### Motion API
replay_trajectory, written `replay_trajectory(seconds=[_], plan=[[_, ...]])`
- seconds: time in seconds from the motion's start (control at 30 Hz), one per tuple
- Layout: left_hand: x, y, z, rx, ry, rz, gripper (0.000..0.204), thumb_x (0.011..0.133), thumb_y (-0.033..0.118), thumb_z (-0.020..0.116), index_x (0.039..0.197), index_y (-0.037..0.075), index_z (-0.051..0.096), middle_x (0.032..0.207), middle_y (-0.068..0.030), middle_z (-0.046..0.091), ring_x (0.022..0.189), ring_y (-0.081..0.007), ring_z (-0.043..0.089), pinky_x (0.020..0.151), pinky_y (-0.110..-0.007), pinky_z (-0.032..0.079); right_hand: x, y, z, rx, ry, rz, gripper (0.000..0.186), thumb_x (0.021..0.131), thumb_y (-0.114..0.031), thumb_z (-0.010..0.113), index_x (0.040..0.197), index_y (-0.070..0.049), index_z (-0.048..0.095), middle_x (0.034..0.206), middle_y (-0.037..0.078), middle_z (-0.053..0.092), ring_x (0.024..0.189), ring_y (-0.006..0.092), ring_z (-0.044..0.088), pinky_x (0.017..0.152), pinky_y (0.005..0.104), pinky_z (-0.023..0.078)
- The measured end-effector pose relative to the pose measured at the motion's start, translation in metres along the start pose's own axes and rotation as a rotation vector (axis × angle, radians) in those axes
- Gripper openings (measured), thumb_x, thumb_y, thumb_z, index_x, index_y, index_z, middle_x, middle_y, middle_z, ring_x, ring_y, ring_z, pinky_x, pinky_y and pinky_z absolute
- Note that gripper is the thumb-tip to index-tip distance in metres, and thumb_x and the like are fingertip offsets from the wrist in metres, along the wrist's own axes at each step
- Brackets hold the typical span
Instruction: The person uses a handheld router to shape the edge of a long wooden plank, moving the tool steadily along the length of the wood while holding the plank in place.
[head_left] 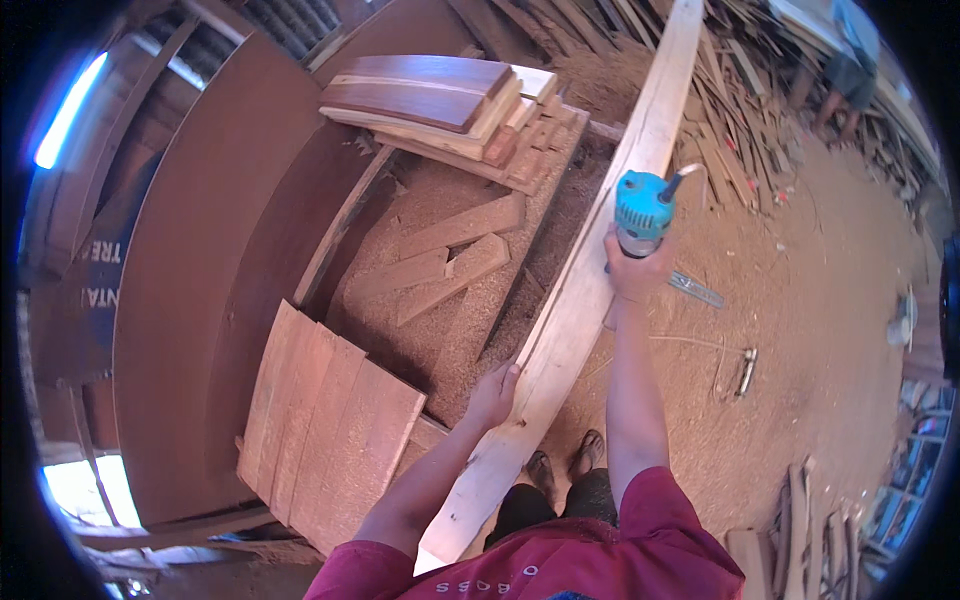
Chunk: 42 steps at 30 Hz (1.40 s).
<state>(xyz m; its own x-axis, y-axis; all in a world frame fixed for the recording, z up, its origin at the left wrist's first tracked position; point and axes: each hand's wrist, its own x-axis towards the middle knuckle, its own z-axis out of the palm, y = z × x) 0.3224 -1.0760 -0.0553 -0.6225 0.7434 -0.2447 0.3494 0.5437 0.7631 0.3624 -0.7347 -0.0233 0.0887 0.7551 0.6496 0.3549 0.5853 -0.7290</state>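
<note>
One teal, cylindrical power router point(643, 210) looks heavy, best held low, where the right hand point(640, 268) clamps its fingers. The left hand point(491, 398) grips a stiff-looking, pale wooden plank point(552, 385) edgewise.

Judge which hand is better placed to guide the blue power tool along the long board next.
Likely the right hand: its grip is around the blue power tool, while the left hand touches the long board nearer the body.

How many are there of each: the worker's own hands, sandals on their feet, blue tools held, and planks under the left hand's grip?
Left hand and right hand: 2
Sandals: 2
Blue tool: 1
Plank: 1
Total: 6
</note>
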Motion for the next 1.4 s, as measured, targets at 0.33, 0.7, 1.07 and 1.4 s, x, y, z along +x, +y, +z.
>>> replay_trajectory(seconds=[0.33,0.7,1.07,1.4], plan=[[-0.005,0.020,-0.009,0.093,-0.047,-0.092,0.051,0.112,0.044,0.036,0.155,0.021,0.052,0.144,-0.0189,0.062,0.126,-0.0440,0.062,0.106,-0.052,0.050,0.042,0.014,0.033,0.025,0.062,0.018,0.082,0.065,-0.042,0.094,0.127,0.002,0.063,0.107,0.023,0.071,0.093,0.0420,0.071,0.083,0.0497,0.056],[-0.003,0.008,-0.004,0.102,-0.042,-0.025,0.055,0.113,0.046,0.034,0.146,0.011,0.059,0.139,-0.0235,0.063,0.124,-0.0459,0.062,0.105,-0.052,0.051,0.093,0.044,0.067,-0.049,0.071,-0.005,0.089,0.068,-0.047,0.093,0.134,0.001,0.059,0.120,0.024,0.069,0.108,0.0449,0.068,0.093,0.0544,0.053],[-0.012,0.004,-0.011,0.053,-0.029,0.020,0.052,0.113,0.045,0.034,0.154,0.019,0.053,0.132,-0.0254,0.065,0.121,-0.0458,0.063,0.103,-0.053,0.051,0.008,-0.020,-0.016,-0.154,-0.170,0.144,0.088,0.079,-0.047,0.088,0.144,0.000,0.053,0.136,0.026,0.063,0.126,0.0394,0.062,0.105,0.0512,0.048],[0.001,-0.006,0.000,-0.043,0.020,0.134,0.053,0.113,0.043,0.034,0.144,0.008,0.061,0.125,-0.0312,0.068,0.120,-0.0496,0.062,0.103,-0.053,0.050,-0.195,-0.157,-0.182,-0.077,-0.221,0.236,0.094,0.073,-0.032,0.093,0.146,0.005,0.046,0.126,0.025,0.064,0.120,0.0366,0.063,0.104,0.0508,0.048]])
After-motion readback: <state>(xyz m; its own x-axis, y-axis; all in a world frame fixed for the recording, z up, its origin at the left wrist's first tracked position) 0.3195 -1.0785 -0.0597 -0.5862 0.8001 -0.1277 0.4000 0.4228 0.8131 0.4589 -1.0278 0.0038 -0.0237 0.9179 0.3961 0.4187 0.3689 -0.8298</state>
